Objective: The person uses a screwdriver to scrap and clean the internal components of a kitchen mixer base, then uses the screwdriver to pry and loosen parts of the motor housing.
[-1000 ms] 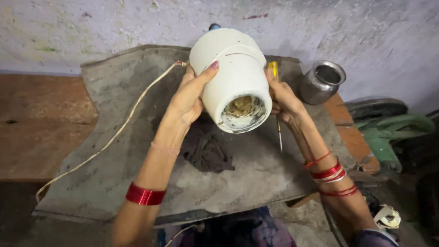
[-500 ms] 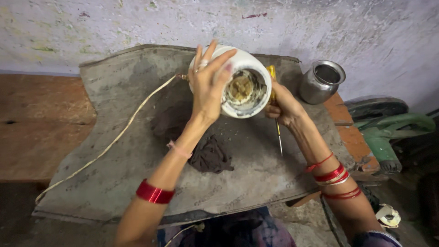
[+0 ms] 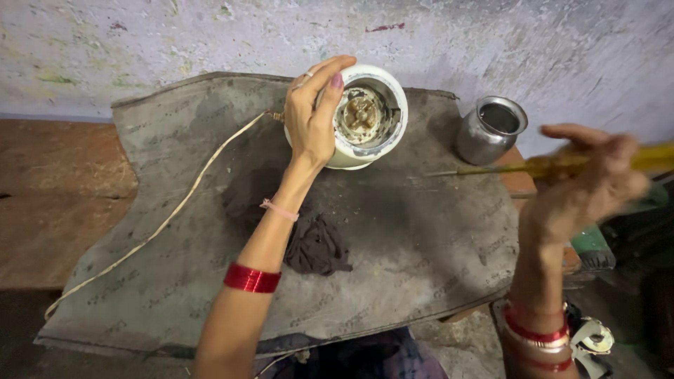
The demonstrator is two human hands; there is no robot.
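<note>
White appliance housing (image 3: 365, 119) (a round motor casing, its open end up and brown metal parts showing inside) stands at the far edge of the grey board (image 3: 393, 245). Left hand (image 3: 312, 116) grips the housing's left side, fingers curled over its rim. Right hand (image 3: 590, 179), off to the right of the housing and blurred, is closed around a yellow-handled screwdriver (image 3: 554, 165), whose shaft points back toward the housing. A steel pot (image 3: 490, 130) stands just right of the housing; a dark rag (image 3: 316, 245) lies nearer the person. A pale cord (image 3: 175, 207) trails from the housing's left side.
</note>
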